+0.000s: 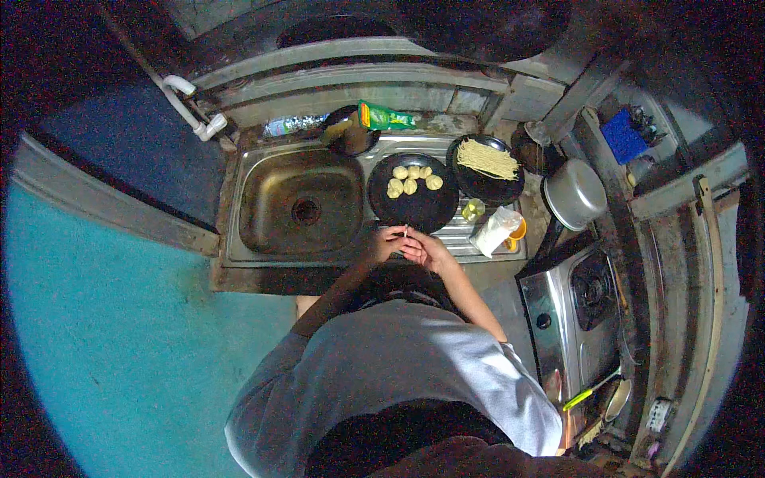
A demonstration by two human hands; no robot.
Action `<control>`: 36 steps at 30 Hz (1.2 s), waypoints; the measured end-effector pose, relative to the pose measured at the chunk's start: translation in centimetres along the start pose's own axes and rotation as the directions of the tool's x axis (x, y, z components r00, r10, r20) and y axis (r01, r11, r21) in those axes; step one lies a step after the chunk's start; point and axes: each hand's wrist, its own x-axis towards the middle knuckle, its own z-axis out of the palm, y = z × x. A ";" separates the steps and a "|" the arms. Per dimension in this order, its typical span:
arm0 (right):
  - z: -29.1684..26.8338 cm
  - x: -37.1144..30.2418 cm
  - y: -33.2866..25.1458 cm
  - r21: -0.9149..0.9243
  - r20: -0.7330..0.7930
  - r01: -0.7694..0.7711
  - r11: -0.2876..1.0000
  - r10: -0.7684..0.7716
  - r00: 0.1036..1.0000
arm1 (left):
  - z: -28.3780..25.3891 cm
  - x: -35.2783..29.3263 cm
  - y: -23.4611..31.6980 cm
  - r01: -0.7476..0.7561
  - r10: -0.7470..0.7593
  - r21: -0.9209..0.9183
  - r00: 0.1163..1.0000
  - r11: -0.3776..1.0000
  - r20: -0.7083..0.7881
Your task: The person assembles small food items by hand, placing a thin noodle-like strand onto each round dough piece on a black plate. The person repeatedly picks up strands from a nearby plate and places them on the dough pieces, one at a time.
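My left hand (387, 244) and my right hand (431, 253) meet at the front edge of the sink counter, fingers bent together. A small pale bit (406, 231) shows between the fingertips; it is too small to name. Just beyond them lies a round black plate (414, 213) with several pale dough balls (410, 186) grouped on its far half. Farther right, a second black plate (496, 190) carries a pile of pale yellow noodle-like strips (488, 159). To the right of my hands are a small yellow-green cup (473, 209) and a white bag (496, 230).
An orange mug (518, 231) stands beside the white bag. The steel sink basin (271, 187) is on the left. Behind it sit a dark bowl (355, 142) and a green packet (388, 117). A metal pot (577, 193) and a gas stove (574, 311) are at the right.
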 end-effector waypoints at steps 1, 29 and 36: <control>0.0 -0.1 -0.1 0.038 -0.001 -0.017 0.999 0.017 1.000 | 0.0 0.0 0.2 0.082 -0.082 -0.049 0.997 0.995 -0.007; -0.8 0.4 -0.3 0.340 -0.049 0.118 0.933 -0.107 0.993 | -0.8 -0.1 0.4 0.010 -0.019 0.341 0.999 0.940 0.025; 1.1 -0.3 -0.9 0.299 0.013 0.167 0.939 -0.179 0.984 | 1.8 0.3 4.6 -0.284 0.376 0.324 0.887 0.902 -0.269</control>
